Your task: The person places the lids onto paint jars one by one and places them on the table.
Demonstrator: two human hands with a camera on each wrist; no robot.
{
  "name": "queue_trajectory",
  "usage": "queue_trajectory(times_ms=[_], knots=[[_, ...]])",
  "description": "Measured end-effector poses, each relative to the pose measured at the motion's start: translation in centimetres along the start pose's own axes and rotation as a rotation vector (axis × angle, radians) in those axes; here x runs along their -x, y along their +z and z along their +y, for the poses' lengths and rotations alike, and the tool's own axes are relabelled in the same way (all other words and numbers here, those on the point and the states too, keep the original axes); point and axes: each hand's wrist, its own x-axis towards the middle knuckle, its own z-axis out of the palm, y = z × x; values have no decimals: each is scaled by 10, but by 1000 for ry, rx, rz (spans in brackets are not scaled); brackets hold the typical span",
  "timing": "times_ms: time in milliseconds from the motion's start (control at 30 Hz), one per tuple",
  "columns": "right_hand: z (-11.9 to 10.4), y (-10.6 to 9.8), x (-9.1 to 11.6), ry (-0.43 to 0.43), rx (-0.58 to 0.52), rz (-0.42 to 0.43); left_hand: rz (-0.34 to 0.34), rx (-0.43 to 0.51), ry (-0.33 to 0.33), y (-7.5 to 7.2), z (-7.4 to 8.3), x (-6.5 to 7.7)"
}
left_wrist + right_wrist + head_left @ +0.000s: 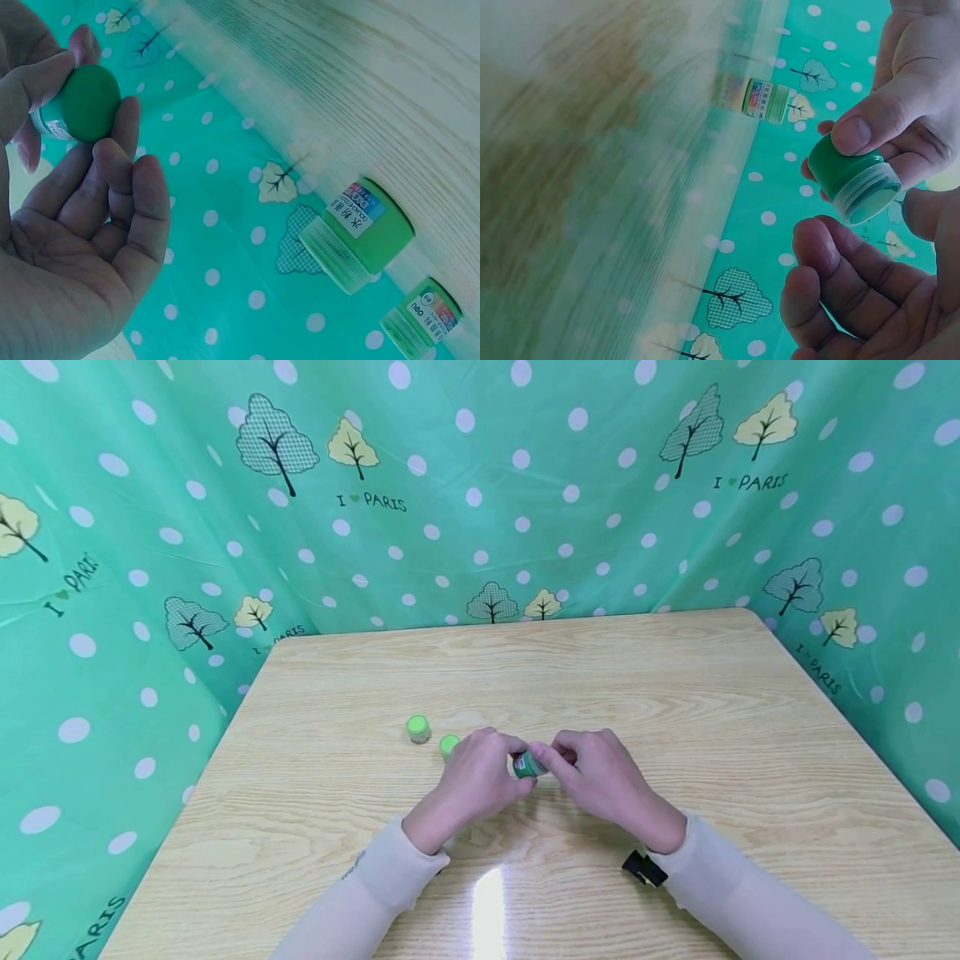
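Observation:
A small green gouache paint jar (527, 765) with a clear lid is held above the table between my hands. My left hand (483, 770) grips its green body between thumb and fingers. The bottom of the jar (94, 103) faces the left wrist camera. Its lid points toward my right hand (603, 777). In the right wrist view, the right thumb and loosely bent fingers lie around the jar's lid (868, 196), with gaps showing. Two lighter green paint jars stand upright beyond my left hand: one jar (418, 729) in full view, the other jar (449, 746) partly hidden by that hand.
A light wood-grain table (600, 677) lies under everything. Green dotted curtain (525, 493) surrounds its back and sides. A black strap buckle (645, 867) hangs at the right sleeve. Bright glare (489, 910) reflects off the near tabletop.

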Motion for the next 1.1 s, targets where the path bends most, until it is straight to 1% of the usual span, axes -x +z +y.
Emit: queue_trajectory(times_ms=[167,267,333,600,833,1100], knots=[[2,-3,-1,13,-23,30,4,11,-21,-1,0,0],[3,-4,-2,-5,-40,63,7,15,-33,-2,-1,0],[3,-4,-1,-29,-43,69,8,17,-34,-2,-1,0],[1,-6,1,-128,-45,38,21,26,-28,-4,0,1],[6,-1,0,-158,-54,27,36,21,-5,-3,-1,0],[6,0,-2,-183,-70,24,46,29,4,-3,-1,0]])
